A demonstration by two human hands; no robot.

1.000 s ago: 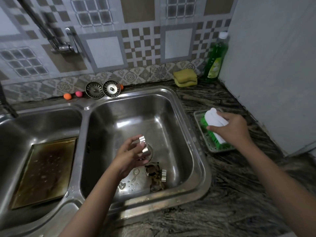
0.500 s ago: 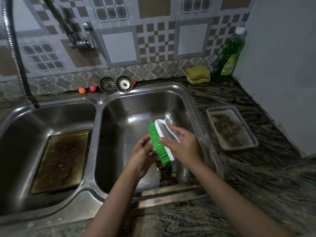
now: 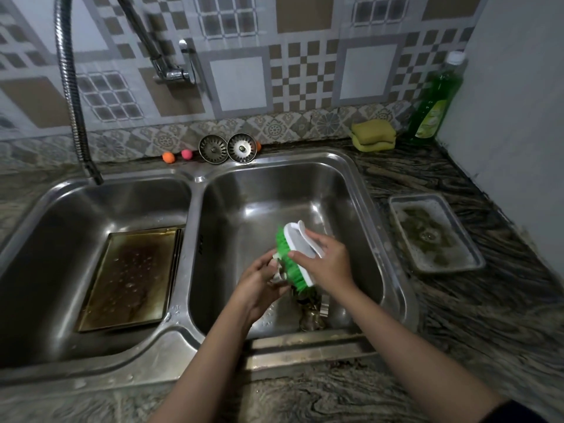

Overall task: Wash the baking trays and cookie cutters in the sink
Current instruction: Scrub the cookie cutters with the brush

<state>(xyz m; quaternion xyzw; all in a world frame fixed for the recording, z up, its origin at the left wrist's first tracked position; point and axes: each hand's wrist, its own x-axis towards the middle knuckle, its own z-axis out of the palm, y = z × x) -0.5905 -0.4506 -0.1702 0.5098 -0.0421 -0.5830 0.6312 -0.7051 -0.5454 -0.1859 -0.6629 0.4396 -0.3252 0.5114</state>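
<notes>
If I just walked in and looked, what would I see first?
Probably the bright green scrub brush in the right hand, rubbing a small metal cookie cutter held by the left hand over the right sink basin. Next, the brown, stained baking tray lying in the left basin.

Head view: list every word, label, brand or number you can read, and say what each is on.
No text can be read.
green dish soap bottle: its yellow label carries print, too blurred to read.
divider between the two sink basins: small dark marks, too small to read.
</notes>
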